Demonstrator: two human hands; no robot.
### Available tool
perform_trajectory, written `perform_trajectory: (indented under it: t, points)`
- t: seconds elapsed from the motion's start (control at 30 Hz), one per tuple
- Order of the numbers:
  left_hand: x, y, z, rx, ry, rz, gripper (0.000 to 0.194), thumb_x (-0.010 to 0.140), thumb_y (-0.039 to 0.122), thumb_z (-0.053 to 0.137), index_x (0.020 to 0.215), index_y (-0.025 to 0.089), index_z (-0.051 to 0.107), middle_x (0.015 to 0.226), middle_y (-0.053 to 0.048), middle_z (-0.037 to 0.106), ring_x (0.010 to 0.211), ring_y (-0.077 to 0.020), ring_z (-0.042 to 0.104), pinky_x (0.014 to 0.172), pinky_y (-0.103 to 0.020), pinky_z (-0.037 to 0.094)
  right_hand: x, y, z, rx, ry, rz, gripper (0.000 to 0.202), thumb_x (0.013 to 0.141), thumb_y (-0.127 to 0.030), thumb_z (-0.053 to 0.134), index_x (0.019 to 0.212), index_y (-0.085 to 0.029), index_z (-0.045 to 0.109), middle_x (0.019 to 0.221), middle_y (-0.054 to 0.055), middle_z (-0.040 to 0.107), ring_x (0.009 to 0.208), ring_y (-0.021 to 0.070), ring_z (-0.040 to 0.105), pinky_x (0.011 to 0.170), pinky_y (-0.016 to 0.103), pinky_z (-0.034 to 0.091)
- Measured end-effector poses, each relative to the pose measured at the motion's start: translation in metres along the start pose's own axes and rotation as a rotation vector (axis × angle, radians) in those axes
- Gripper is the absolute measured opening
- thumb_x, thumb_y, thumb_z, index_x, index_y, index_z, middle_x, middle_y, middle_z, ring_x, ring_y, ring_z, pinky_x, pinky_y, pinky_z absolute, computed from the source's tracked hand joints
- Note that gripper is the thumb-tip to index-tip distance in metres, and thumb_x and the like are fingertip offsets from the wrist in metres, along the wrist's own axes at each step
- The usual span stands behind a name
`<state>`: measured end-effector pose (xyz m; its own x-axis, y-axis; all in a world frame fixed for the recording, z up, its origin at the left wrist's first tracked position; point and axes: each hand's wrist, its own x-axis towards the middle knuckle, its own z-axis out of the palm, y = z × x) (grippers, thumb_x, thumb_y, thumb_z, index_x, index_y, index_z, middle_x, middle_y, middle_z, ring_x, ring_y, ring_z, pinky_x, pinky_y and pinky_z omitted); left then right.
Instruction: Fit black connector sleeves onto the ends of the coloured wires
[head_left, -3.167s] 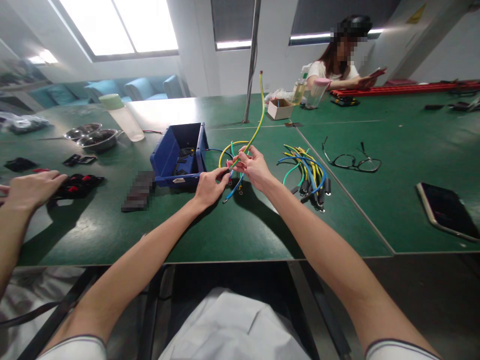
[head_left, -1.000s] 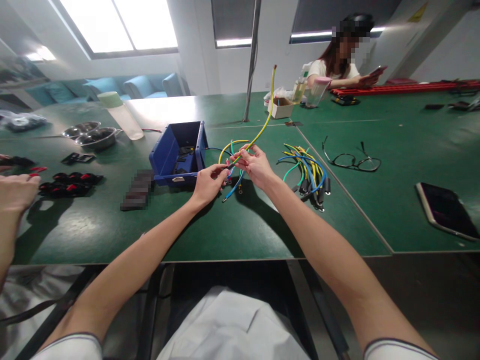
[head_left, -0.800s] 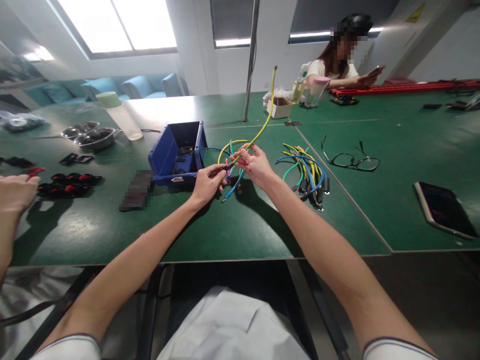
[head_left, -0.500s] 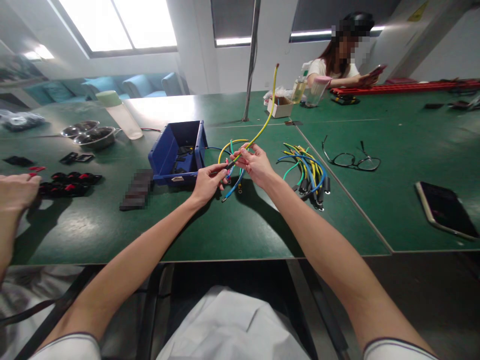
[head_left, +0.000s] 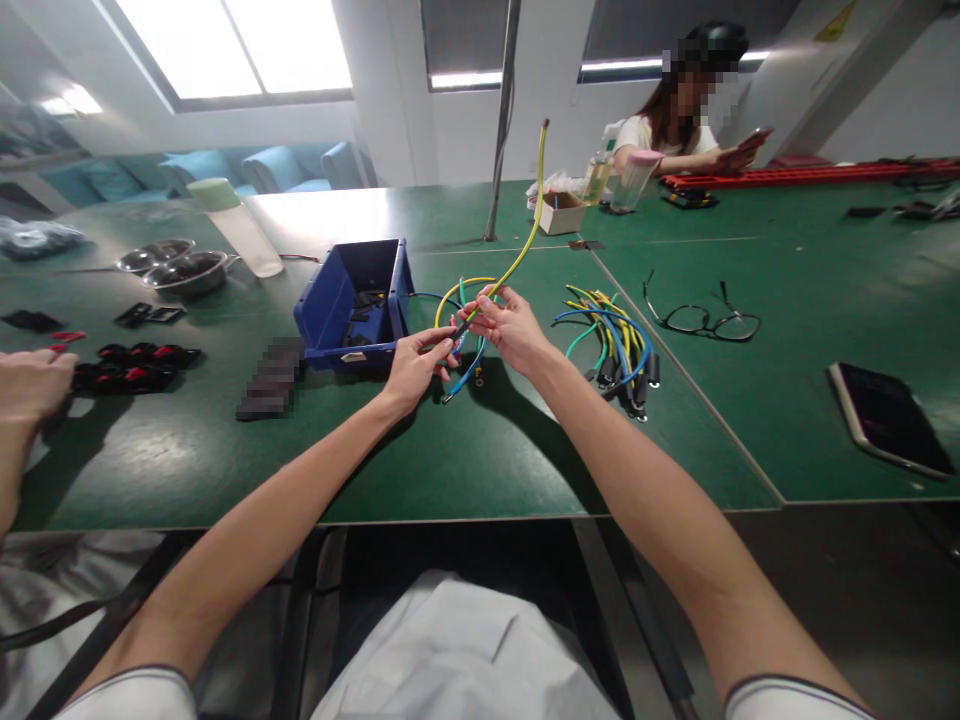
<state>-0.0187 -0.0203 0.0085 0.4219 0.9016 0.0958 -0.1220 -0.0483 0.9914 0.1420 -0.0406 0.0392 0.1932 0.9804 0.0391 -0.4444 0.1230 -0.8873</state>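
The left hand (head_left: 411, 372) pinches the short black sleeve (head_left: 460, 332) at the near end of a yellow-green insulated wire (head_left: 523, 252), nearer it than the right hand (head_left: 511, 325), whose fingertips pinch the wire just beyond, its long axis slanting rightward and away, then curving upward above the green table (head_left: 450, 470).

Head-worn view looks forward, down at hands
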Motion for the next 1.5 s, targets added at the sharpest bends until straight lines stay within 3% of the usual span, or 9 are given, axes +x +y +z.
perform_trajectory:
  t: [1.23,1.5]
  points:
    - [0.0005,0.0024,0.0003,-0.172,-0.026,-0.148,0.031,0.069,0.019,0.068,0.099,0.010,0.066,0.074,-0.002,0.063,0.055,-0.0084,0.056,0.041,-0.017,0.044,-0.0011,0.0012,-0.0012,-0.001,-0.114,-0.011,0.018,0.080,-0.022,0.069,0.086,-0.022,0.052,0.069,-0.003,0.065,0.073,0.0129,0.068,0.070,0.026,0.055]
    - [-0.0003,0.0035,0.0019,-0.187,-0.002,-0.163,0.025,0.067,0.018,0.065,0.091,0.012,0.062,0.065,0.003,0.057,0.050,-0.0062,0.051,0.041,-0.017,0.042,0.0018,0.0068,-0.0035,-0.027,-0.165,-0.038,0.030,0.072,-0.032,0.077,0.088,-0.021,0.054,0.072,-0.003,0.066,0.070,0.0111,0.065,0.069,0.024,0.054]
